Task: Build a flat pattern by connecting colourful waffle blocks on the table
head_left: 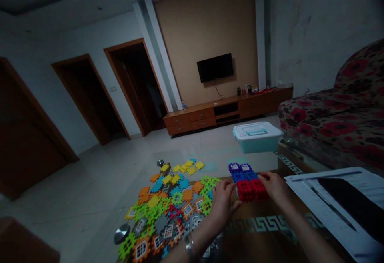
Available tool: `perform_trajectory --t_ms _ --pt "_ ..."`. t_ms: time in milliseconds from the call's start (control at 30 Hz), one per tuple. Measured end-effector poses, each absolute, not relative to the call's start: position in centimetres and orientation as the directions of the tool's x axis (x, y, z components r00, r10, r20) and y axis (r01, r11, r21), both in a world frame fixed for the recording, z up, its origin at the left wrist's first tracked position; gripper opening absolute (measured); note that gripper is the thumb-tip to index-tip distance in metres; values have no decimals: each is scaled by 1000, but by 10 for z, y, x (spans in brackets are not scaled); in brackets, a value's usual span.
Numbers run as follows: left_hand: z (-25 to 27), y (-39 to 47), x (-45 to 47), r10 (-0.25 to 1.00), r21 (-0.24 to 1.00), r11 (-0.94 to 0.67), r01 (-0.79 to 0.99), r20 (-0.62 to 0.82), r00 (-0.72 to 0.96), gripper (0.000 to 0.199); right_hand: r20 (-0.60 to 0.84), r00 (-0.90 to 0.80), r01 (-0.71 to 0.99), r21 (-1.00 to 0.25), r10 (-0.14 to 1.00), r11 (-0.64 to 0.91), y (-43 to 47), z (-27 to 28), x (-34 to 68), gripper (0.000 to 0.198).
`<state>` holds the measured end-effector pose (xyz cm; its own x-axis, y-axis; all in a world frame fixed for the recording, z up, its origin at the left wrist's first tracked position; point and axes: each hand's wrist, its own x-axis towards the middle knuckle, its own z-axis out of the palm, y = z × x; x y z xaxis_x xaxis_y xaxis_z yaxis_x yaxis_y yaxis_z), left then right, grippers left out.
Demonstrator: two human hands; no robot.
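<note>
Between my hands sits a joined assembly of toothed plastic building blocks (pixel 252 190), red at the near end, blue in the middle, purple with white window inserts at the far end. My left hand (pixel 222 201) grips its left edge, with thumb and fingers bent around the red part. On the opposite side, the fingers of my right hand (pixel 273 185) close on the right edge, where red meets blue. To the left spreads a pile of loose interlocking blocks (pixel 162 205) in green, orange, yellow, blue and grey, several with white window frames.
Right of my hands, papers (pixel 315 199) lie on the glass-topped table (pixel 249 245) with a pen (pixel 333 207) and a black flat object (pixel 354 203). A lidded teal bin (pixel 258 145) stands beyond the table. The floral sofa (pixel 327 123) is at the right.
</note>
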<state>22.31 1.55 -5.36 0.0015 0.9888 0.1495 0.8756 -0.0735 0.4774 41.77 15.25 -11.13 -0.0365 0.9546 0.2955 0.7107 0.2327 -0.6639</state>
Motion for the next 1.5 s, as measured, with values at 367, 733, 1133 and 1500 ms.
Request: perform_trajectory --t_ms 367,733,1133,1500 --pt "-26 -96 61 887 407 339 848 162 -432 35 336 -370 560 -663 866 497 82 -80 338 23" --pt "-53 -136 85 987 352 153 923 -11 -159 43 47 -774 487 -594 632 641 -11 -81 275 47" --pt "-63 -127 111 961 328 262 908 -180 -212 71 72 -657 540 -649 750 536 -12 -85 242 23" --pt "-66 -121 115 981 368 178 913 11 -196 72 9 -485 279 -946 874 164 10 -82 264 14"
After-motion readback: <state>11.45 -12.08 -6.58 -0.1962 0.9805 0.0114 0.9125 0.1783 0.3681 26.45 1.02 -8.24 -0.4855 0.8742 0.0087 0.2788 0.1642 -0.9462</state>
